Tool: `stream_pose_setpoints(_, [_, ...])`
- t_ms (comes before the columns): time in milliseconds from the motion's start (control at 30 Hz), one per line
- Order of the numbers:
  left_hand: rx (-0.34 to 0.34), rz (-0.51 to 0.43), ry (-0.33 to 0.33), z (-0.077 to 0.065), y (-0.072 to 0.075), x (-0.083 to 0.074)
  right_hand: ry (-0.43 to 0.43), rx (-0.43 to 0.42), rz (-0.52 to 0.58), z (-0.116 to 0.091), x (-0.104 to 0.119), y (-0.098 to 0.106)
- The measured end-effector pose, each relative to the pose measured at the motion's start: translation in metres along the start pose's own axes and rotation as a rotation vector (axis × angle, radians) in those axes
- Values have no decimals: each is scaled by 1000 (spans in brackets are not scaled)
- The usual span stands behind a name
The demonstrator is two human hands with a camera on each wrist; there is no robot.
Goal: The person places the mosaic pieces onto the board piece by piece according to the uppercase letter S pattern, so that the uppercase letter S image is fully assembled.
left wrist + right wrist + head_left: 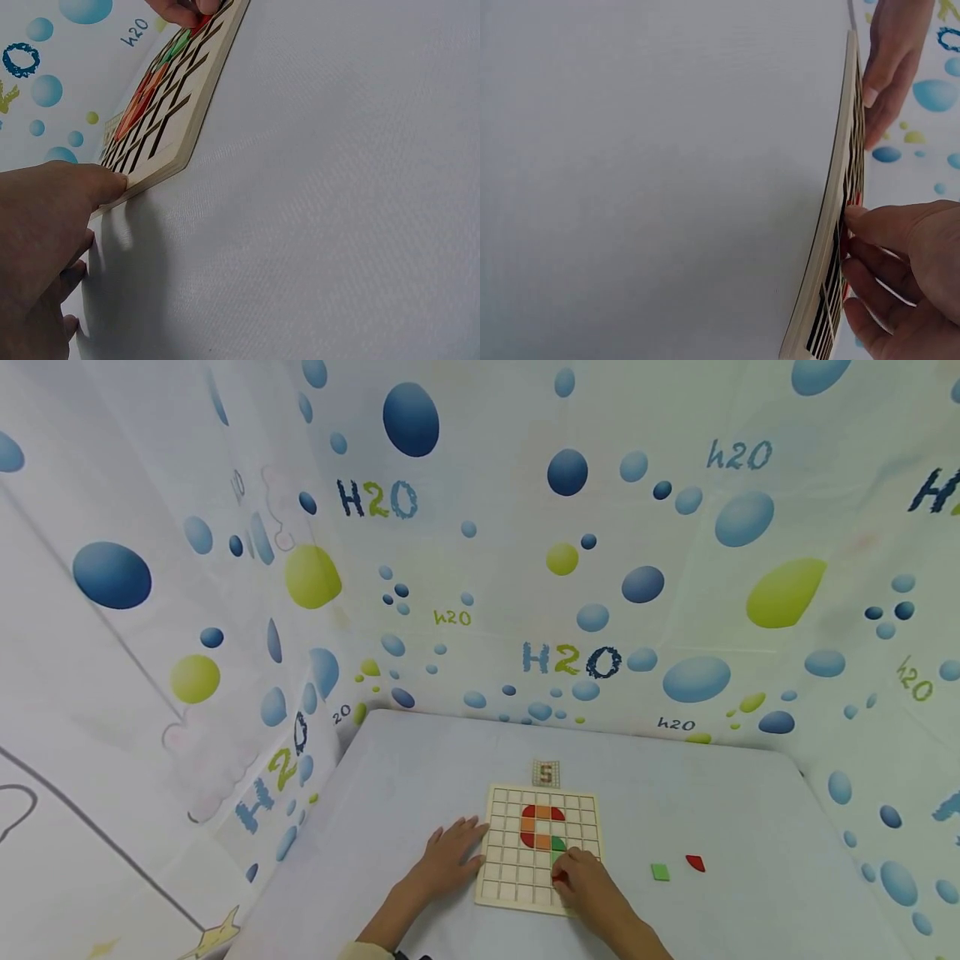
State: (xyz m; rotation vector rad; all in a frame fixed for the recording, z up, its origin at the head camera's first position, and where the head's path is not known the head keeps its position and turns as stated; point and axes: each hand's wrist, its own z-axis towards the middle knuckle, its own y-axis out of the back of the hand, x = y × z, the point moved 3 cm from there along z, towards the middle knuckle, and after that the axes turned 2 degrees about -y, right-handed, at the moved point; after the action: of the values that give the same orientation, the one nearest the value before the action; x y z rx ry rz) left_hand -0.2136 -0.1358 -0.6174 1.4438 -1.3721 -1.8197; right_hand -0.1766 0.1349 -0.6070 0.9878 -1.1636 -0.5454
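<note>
A pale wooden grid board (510,874) lies on the table, with red, orange and green tiles forming a curved figure in its cells. My right hand (588,885) is over the board's lower right part, pinching a small red tile (201,25) between thumb and fingertips, close to the grid. Just above those fingers are a dark green quarter-round tile (558,843) and a partly covered light green tile (557,857). My left hand (450,857) rests beside the board's left edge, fingers extended; its thumb touches the edge in the left wrist view.
Behind the board lies a small pattern card (546,773) with an S-like figure on a grid. To the right, a light green square tile (660,872) and a red quarter-round tile (696,863) lie loose on the white table (750,827). Printed curtains surround the table.
</note>
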Motion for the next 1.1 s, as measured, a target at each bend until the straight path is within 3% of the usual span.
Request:
stream_pose_setpoints(200, [-7,-7,-7,-1,0,0,43,-17,30,-6,-1,5])
stream_pose_setpoints(433, [-14,8,-6,0,0,0,36,-13,61,-6,-3,6])
stream_pose_setpoints(933, [-12,-15,-2,0,2,-2,59,-73,-20,-7,-4,6])
stream_pose_setpoints(1100, [-11,-5,-6,0,2,-2,32,-62,-23,-9,-3,9])
